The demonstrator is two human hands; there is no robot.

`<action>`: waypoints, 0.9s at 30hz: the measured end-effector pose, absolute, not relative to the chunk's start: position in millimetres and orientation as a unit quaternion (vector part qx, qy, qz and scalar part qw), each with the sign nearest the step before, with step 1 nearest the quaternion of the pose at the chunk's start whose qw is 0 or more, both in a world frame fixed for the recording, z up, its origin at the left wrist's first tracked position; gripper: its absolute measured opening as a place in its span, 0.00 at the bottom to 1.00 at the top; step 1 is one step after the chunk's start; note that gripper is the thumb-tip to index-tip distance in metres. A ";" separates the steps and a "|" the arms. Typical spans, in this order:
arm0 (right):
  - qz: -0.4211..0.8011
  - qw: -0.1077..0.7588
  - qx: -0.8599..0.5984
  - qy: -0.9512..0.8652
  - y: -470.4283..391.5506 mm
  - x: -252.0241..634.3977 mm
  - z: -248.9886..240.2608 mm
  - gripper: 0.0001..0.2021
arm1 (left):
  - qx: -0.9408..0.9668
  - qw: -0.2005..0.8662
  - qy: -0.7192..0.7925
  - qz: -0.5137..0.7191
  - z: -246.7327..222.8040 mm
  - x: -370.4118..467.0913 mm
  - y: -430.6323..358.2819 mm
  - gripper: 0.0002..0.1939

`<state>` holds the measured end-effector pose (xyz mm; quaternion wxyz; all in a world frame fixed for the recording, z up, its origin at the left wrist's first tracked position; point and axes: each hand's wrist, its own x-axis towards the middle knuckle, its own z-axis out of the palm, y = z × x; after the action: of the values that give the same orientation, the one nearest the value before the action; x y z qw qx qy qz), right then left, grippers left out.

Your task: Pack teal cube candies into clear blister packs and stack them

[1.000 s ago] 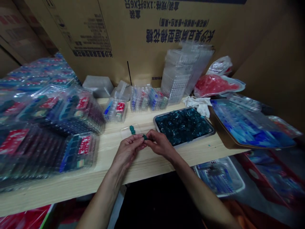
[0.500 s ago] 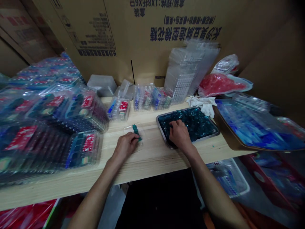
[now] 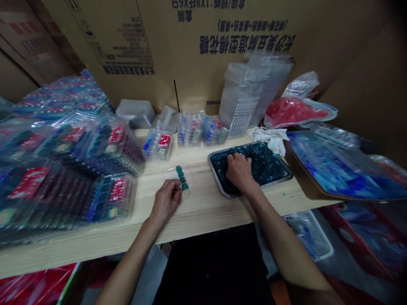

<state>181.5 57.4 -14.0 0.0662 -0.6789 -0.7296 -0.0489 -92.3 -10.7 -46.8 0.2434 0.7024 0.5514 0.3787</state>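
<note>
A small clear plastic tray (image 3: 187,171) lies on the table, holding a row of several dark green cubes (image 3: 180,174). At its near left edge is my left hand (image 3: 167,198), fingers bent and closed on the tray's rim beside the lowest cube. To the right, my right hand (image 3: 241,171) reaches into a metal tray (image 3: 219,180) full of glossy dark teal pieces (image 3: 265,163). Its fingers curl down among them, and the fingertips are hidden, so what they grip does not show.
Stacks of filled clear packs (image 3: 104,148) crowd the left. Along the back stand small filled packs (image 3: 190,129), a tall stack of clear trays (image 3: 240,101) and a white cloth (image 3: 270,139). A carton of blue packets (image 3: 343,169) sits right, below a red bag (image 3: 295,111).
My left hand has drawn back slightly from the green cubes to the small tray's edge, uncovering the lowest cube. My right hand stays in the metal tray, its fingers shifted among the pieces.
</note>
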 end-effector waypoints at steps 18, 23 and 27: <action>0.182 0.348 -0.600 -0.697 42.4 156.6 -10.0 0.06 | 0.450 0.522 0.525 0.500 -1.4 -47.6 -7.2 0.20; 0.307 0.420 -0.478 -0.708 18.8 125.5 -12.8 0.07 | 0.268 0.664 0.464 0.521 0.9 -12.0 -0.4 0.20; 0.307 0.418 -0.480 -0.707 17.7 118.5 -15.6 0.07 | 0.222 0.679 0.462 0.526 2.7 -19.5 1.9 0.13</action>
<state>118.5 17.7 -15.6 0.4179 -0.4804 -0.7072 0.3073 -19.5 1.9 2.7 0.6788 0.2216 0.4616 0.5264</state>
